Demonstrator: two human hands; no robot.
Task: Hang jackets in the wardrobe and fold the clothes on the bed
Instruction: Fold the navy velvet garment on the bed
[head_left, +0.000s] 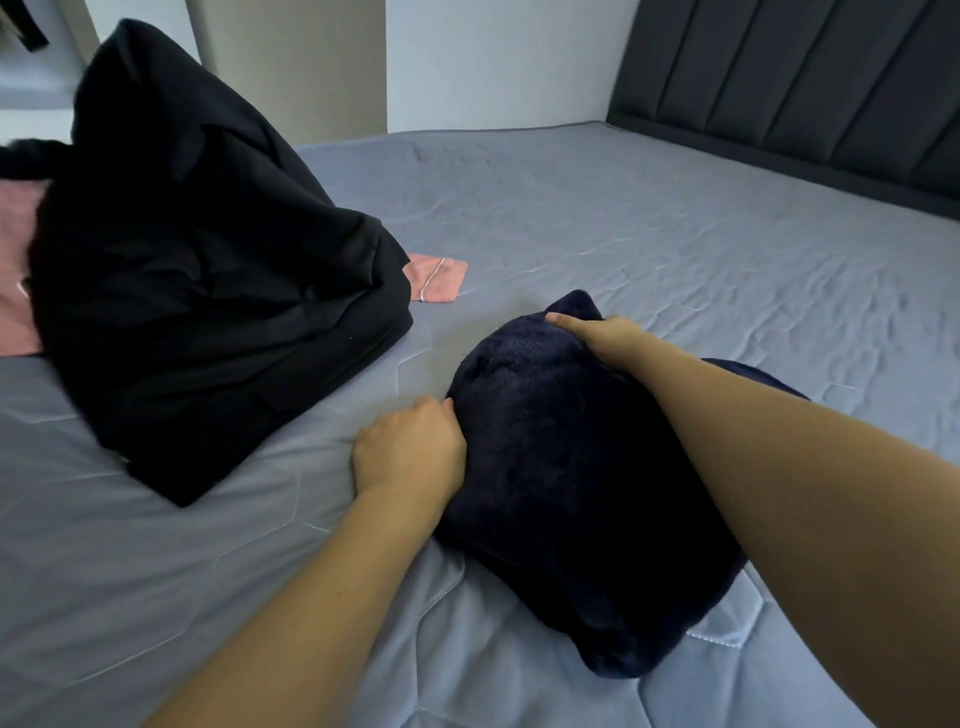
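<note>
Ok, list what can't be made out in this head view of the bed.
- Pink garment: mostly hidden under the black jacket.
- Left hand fingertips: curled out of sight at the navy fleece edge.
- Fleece type: bundled, shape unreadable.
- Wardrobe: not in view.
- Right hand palm: pressed against the fleece, hidden.

Dim, cool, even light with soft shadows; wide-angle bending at the edges, dark fabrics losing detail.

Home bedroom. Wide bed (623, 234) in a grey quilted cover, dark padded headboard (810, 88) against a pale wall (493, 57). Loose clothes (208, 291) lie heaped on the cover.
</note>
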